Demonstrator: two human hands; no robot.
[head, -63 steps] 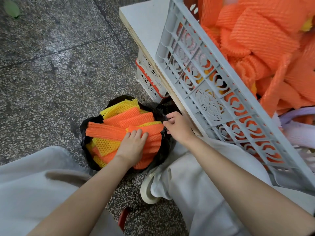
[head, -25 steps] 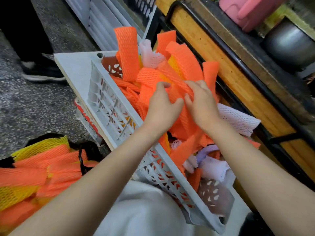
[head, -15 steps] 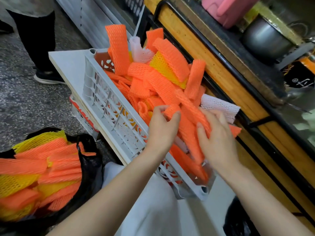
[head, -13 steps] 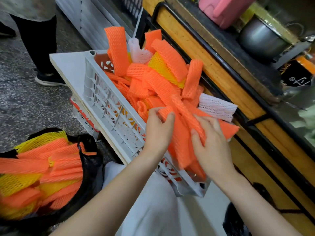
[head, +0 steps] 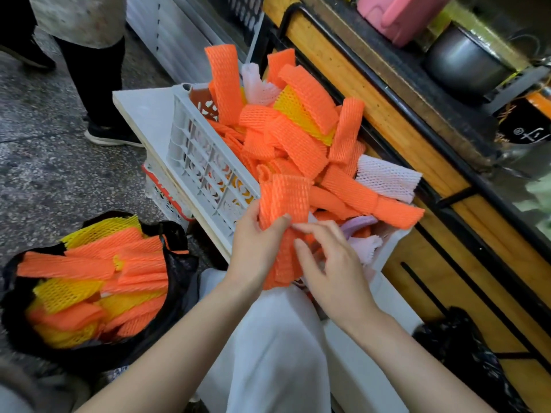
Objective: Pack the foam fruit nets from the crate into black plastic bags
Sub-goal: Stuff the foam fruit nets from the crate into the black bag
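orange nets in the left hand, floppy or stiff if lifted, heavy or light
Probably floppy: the orange nets fold over and droop below the left hand gripping them. Likely light: open foam mesh, several held in one hand. Ribbed texture probably resists slipping.

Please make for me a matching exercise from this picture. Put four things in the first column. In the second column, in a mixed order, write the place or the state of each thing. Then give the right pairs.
Column A
1. black plastic bag
2. crate
3. metal pot
4. left hand

Column B
a. grips a bunch of orange nets
b. stands on the white board, heaped with nets
c. sits on the floor, full of orange and yellow nets
d. beside the pink container, upper right

Pairs: 1-c, 2-b, 3-d, 4-a
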